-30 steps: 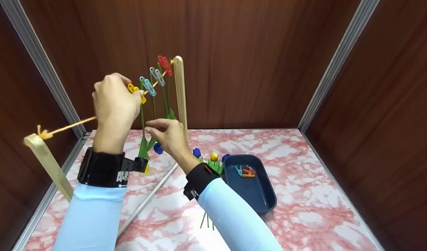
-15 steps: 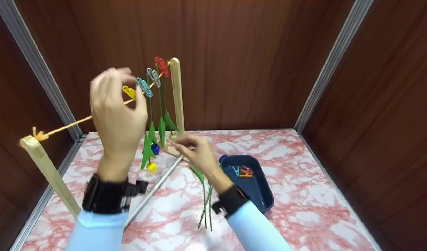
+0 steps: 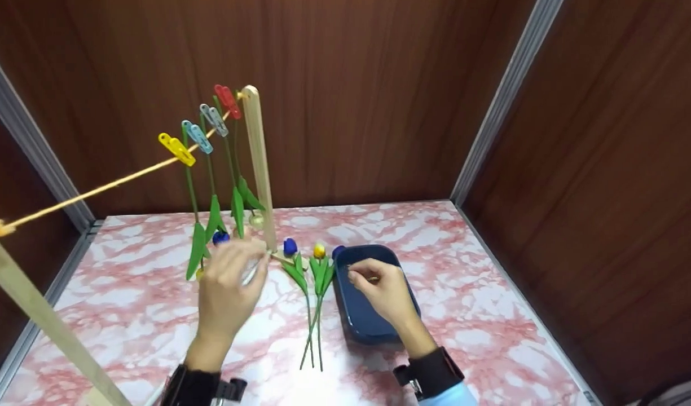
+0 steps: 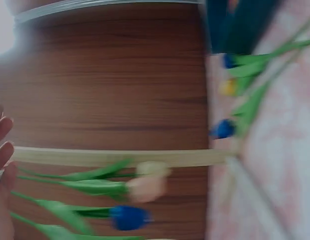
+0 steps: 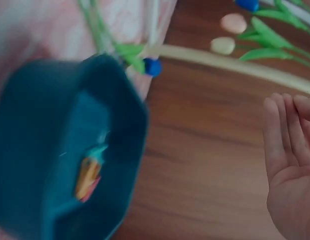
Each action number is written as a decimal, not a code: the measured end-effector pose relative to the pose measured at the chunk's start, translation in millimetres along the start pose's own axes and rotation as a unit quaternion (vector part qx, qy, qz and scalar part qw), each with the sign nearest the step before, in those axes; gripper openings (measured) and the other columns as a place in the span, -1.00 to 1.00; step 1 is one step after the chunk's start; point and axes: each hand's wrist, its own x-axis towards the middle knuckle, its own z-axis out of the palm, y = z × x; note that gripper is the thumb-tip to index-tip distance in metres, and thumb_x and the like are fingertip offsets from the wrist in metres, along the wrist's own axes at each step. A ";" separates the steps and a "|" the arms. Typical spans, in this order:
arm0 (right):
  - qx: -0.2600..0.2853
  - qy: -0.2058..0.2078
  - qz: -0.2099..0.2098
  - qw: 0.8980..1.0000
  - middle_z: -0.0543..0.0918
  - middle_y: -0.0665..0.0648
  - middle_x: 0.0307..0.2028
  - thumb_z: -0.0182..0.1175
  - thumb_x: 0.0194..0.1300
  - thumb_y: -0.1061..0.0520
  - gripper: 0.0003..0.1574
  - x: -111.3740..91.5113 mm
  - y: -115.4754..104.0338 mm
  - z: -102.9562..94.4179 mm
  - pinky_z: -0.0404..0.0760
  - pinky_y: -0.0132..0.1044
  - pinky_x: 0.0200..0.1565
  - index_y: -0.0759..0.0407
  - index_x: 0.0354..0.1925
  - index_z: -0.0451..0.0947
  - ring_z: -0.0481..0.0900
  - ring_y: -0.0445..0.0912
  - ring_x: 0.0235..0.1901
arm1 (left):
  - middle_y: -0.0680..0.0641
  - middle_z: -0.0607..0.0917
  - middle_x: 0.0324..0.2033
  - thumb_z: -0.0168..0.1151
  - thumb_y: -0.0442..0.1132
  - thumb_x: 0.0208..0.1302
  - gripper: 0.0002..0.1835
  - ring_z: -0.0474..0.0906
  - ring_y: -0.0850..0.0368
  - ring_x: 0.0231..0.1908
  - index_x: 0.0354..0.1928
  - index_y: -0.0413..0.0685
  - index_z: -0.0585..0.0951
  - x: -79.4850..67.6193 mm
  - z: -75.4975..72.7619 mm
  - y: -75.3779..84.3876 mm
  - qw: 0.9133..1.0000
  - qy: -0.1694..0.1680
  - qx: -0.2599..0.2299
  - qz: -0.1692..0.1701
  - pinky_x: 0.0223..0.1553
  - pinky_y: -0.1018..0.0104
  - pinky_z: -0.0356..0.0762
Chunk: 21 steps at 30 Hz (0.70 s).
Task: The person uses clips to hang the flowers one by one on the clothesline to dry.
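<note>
My left hand [image 3: 229, 290] is blurred and holds nothing, its fingers relaxed below the cord [image 3: 108, 185]. From that cord several artificial tulips hang heads down, pinned by a yellow clothespin [image 3: 177, 151], a light blue clothespin [image 3: 197, 137], a grey clothespin [image 3: 214, 119] and a red clothespin [image 3: 228, 101]. Over the dark blue bin [image 3: 345, 307], my right hand [image 3: 387, 290] is bare of any object, its fingers loosely bent. It hides the clothespins in the bin from the head view; the right wrist view shows an orange clothespin [image 5: 86, 175] beside teal and red ones.
Loose tulips lie left of the bin, including a blue tulip [image 3: 290, 246] and a yellow tulip [image 3: 319, 251], stems crossing. A far wooden post [image 3: 258, 158] and a near wooden post [image 3: 46, 321] carry the cord. Brown panels [image 3: 351, 113] enclose the marbled table [image 3: 480, 338].
My left hand has let go of the yellow clothespin and dropped below the cord. My right hand has left the hanging stem and moved right over the bin. The head view has shifted right.
</note>
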 end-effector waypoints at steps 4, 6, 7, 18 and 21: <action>-0.040 -0.007 0.040 0.998 0.87 0.13 -0.29 0.42 0.43 0.27 -0.93 -5.9 18.6 -4.5 0.77 -0.40 -0.13 0.16 -0.17 0.83 0.78 -0.18 -0.27 | -0.13 0.89 -0.18 0.56 -0.43 0.18 -0.81 0.78 -0.13 -0.05 -0.17 -0.13 0.80 -34.3 14.0 -12.9 0.996 -0.079 0.021 -0.019 0.18 -0.08 0.73; -0.081 -0.008 0.066 0.995 0.87 0.14 -0.26 0.41 0.41 0.30 -0.92 -5.9 30.5 -5.2 0.77 -0.33 -0.12 0.19 -0.19 0.82 0.78 -0.14 -0.25 | -0.13 0.89 -0.13 0.55 -0.42 0.20 -0.80 0.80 -0.12 -0.02 -0.14 -0.12 0.80 -49.7 22.0 -15.9 0.992 -0.114 0.026 -0.040 0.18 -0.10 0.76; -0.103 -0.010 0.079 0.991 0.89 0.14 -0.24 0.40 0.39 0.32 -0.92 -4.7 36.6 -6.4 0.78 -0.29 -0.10 0.21 -0.20 0.82 0.79 -0.11 -0.22 | -0.13 0.89 -0.12 0.55 -0.42 0.20 -0.80 0.80 -0.12 -0.01 -0.14 -0.12 0.80 -55.7 26.6 -16.3 0.990 -0.129 0.026 -0.052 0.17 -0.08 0.77; -0.272 -0.138 0.181 0.935 0.87 0.25 -0.07 0.38 0.25 0.24 -0.72 14.0 84.4 3.5 0.78 0.09 0.13 0.27 -0.06 0.77 0.82 0.15 0.00 | -0.10 0.87 -0.03 0.51 -0.35 0.29 -0.80 0.79 -0.08 0.05 -0.06 -0.08 0.79 -103.3 54.4 -8.9 0.957 -0.251 0.030 -0.142 0.12 -0.01 0.80; -0.299 -0.160 0.192 0.921 0.82 0.29 0.05 0.36 0.29 0.21 -0.63 22.6 90.4 8.3 0.75 0.14 0.18 0.28 0.06 0.73 0.79 0.22 0.09 | -0.07 0.88 -0.04 0.51 -0.35 0.30 -0.82 0.79 -0.06 0.04 -0.08 -0.06 0.79 -111.6 57.5 -5.4 0.953 -0.262 0.025 -0.149 0.11 0.01 0.80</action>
